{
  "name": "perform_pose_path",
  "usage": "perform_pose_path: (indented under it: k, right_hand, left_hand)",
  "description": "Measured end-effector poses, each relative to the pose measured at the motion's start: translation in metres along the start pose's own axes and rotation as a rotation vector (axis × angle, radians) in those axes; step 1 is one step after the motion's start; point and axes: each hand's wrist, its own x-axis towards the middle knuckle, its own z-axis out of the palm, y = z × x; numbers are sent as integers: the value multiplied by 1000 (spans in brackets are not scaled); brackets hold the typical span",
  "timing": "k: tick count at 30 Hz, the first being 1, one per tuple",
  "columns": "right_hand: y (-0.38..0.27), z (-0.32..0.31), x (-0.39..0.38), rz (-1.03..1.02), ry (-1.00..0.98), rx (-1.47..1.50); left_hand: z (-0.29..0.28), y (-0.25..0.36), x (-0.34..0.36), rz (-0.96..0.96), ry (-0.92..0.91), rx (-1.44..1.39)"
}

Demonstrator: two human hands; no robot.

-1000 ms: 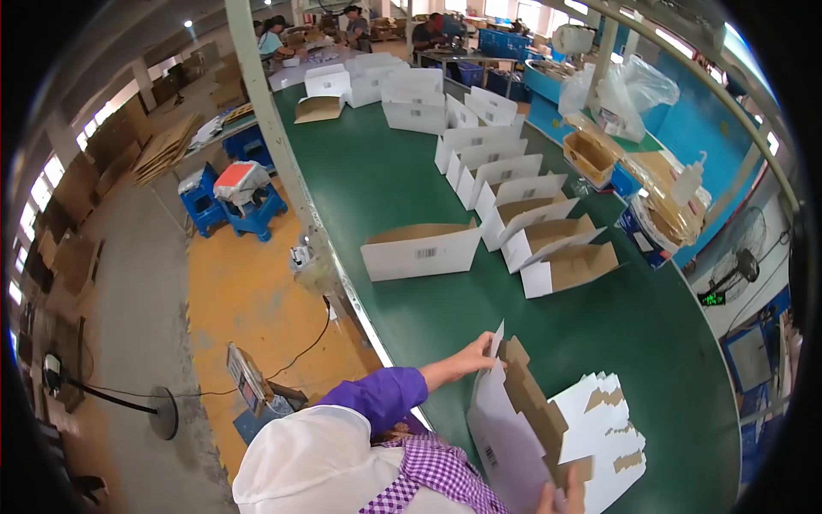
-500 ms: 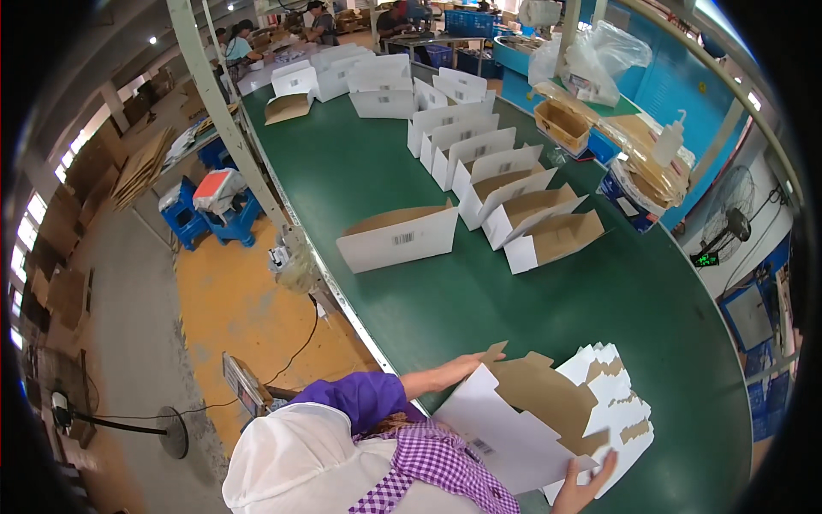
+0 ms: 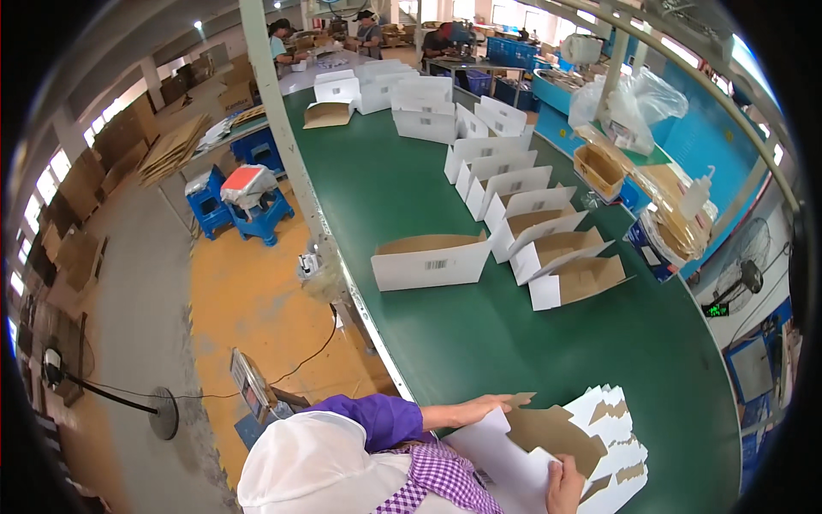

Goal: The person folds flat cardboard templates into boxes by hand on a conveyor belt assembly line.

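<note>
Close in front of me is a half-folded carton (image 3: pixel 505 454), white outside and brown inside, its flaps partly raised. My left hand (image 3: pixel 481 409) reaches across to its far left corner, fingers closed at the small end flap. My right hand (image 3: pixel 565 486) grips the right end, fingers curled over the white panel's edge. Part of the carton's near side is hidden by my purple checked clothing. Beside and partly under it lies a pile of flat carton blanks (image 3: pixel 629 484), their cut edges fanned out.
Ahead on the green table (image 3: pixel 428 334) a single folded carton (image 3: pixel 432 264) stands alone. To its right runs a row of open cartons (image 3: pixel 535 223), with more at the far end. A brown box (image 3: pixel 599 171) and a pump bottle (image 3: pixel 698 193) are at the right edge. Other people work far back.
My right hand has moved inward and up, closing over the carton's right end. The carton's white panel has tilted. My left hand stays at the left flap. The whole view has shifted.
</note>
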Motion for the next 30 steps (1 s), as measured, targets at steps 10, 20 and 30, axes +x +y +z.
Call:
perform_pose_path:
  k: [10, 20, 30]
  right_hand:
    - [42, 57, 35, -34, -63, 81]
    - [41, 64, 22, 170, -16, -27]
    - [58, 62, 7, 127, 158, -113]
  left_hand:
    - [-22, -5, 2, -96, 179, 114]
    - [4, 18, -2, 288, 441, 911]
    - [68, 29, -2, 190, -628, 1423]
